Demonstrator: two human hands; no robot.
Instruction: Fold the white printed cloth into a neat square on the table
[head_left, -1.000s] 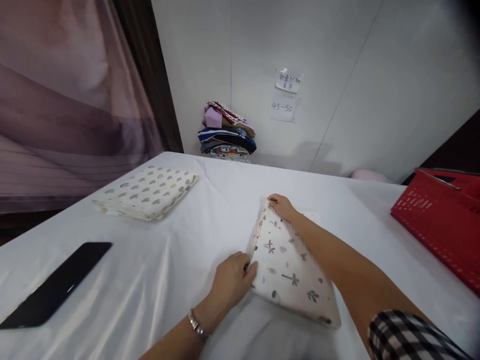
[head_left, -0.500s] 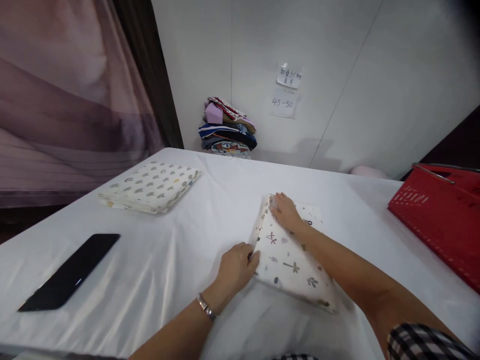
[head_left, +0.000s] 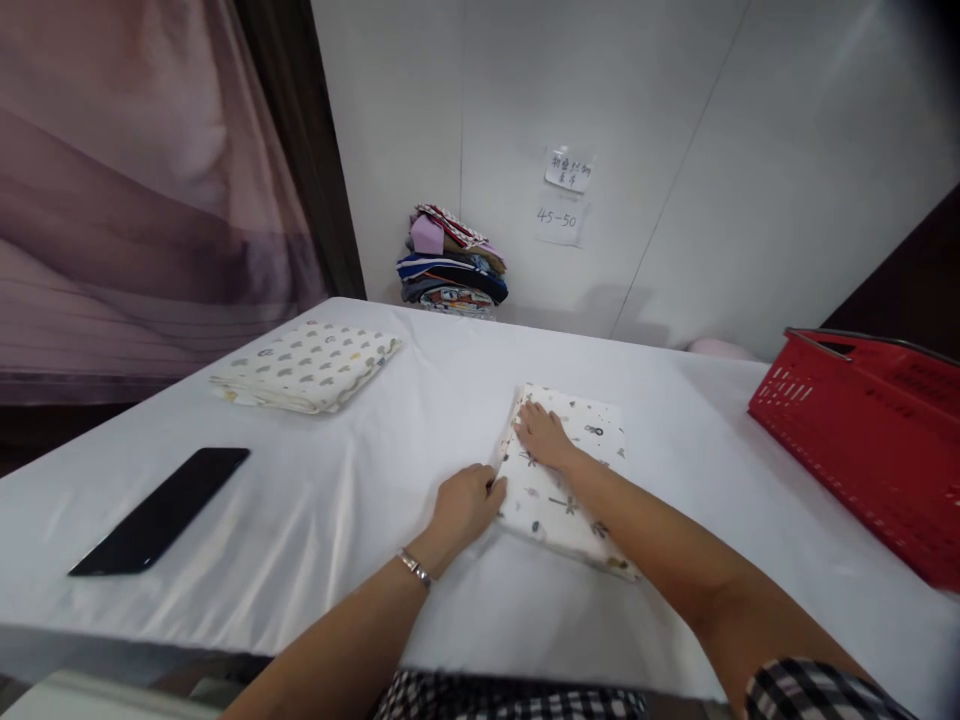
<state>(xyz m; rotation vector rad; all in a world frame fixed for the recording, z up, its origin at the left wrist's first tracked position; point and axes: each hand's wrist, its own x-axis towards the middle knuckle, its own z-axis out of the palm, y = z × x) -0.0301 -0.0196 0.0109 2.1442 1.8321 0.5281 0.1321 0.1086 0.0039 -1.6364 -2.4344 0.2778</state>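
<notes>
A folded white cloth [head_left: 555, 500] printed with small plants and dots lies flat on the white-covered table [head_left: 420, 440]. My right hand [head_left: 544, 434] rests palm down on its upper left part, fingers stretched out. At the cloth's left edge, my left hand [head_left: 469, 502] pinches the edge between thumb and curled fingers; the fingertips are partly hidden. My right forearm covers some of the cloth's right side.
Another folded cloth [head_left: 315, 368] with grey prints lies at the table's far left. A black phone-like slab [head_left: 161, 515] is nearer on the left. On the right stands a red basket [head_left: 847, 440]. Behind the table is a pile of folded fabrics [head_left: 454, 265], with paper signs [head_left: 561, 220] on the wall.
My right hand has slid slightly down and left over the cloth, and its upper right part now lies more in view. My left hand stays at the left edge. The camera view has shifted.
</notes>
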